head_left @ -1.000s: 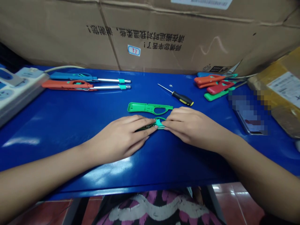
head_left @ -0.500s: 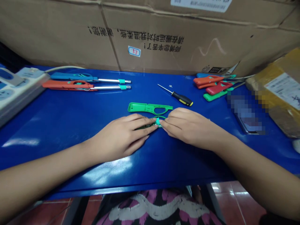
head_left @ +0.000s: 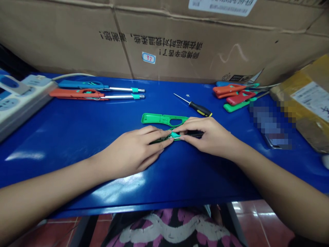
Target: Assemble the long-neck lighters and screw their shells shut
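- Green plastic lighter half point(head_left: 177, 139): on glossy blue table point(head_left: 64, 144), under our fingertips.
- Our left hand point(head_left: 135, 149): palm down, fingers extended, holding it down.
- Our right hand point(head_left: 205, 133): arched, thumb and forefinger narrowed on its teal piece point(head_left: 175, 134).

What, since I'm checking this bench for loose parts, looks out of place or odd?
Tiny silvery bits, perhaps screws, lie loose beside the screwdriver and could get lost. The big carton carries upside-down printing, so it seems inverted. Nothing looks spilled.
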`<state>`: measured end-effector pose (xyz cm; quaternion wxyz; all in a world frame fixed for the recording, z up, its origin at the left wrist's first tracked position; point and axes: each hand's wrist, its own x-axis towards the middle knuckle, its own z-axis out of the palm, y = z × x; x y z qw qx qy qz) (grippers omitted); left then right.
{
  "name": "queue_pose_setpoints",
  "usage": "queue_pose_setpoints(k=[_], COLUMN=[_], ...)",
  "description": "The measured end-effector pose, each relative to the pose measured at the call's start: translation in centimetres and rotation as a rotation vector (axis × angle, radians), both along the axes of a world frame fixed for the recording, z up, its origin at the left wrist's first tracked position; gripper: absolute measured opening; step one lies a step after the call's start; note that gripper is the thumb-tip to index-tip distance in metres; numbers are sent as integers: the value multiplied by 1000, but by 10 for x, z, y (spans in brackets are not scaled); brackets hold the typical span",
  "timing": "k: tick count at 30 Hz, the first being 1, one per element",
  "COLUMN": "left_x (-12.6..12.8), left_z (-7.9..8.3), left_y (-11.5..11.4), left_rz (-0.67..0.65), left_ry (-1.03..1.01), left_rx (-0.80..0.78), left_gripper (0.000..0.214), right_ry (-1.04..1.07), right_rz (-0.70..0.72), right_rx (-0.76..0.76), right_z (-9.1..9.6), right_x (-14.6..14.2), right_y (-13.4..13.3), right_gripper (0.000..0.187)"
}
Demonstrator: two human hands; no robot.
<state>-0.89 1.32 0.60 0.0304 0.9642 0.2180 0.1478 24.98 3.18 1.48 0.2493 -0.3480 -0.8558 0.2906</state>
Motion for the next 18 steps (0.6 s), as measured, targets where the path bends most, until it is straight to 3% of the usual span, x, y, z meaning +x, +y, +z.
queue_pose_setpoints(k=[3,8,14,16,18], left_x=[-1,0,1,1,1], left_z=[0,-1,-1,-1,-2], left_y=[-1,-4,-6,-6,-6], left_rz=[15,41,51,46,36], left_ry=[-13,20,28,17,7], left_rx=[-10,-3,24,28,25], left_gripper=[42,42,42,42,42], right_ry=[35,58,14,3,-46], right_rz=[-66,-68,-179,-162,-84], right_rx=[-141,-250,-189,-165,-49], right_z=[0,0,-2,-1,0], right_x=[-1,1,-1,-2,-1], right_y=[0,3,4,3,1], right_gripper=[21,15,8,10,11])
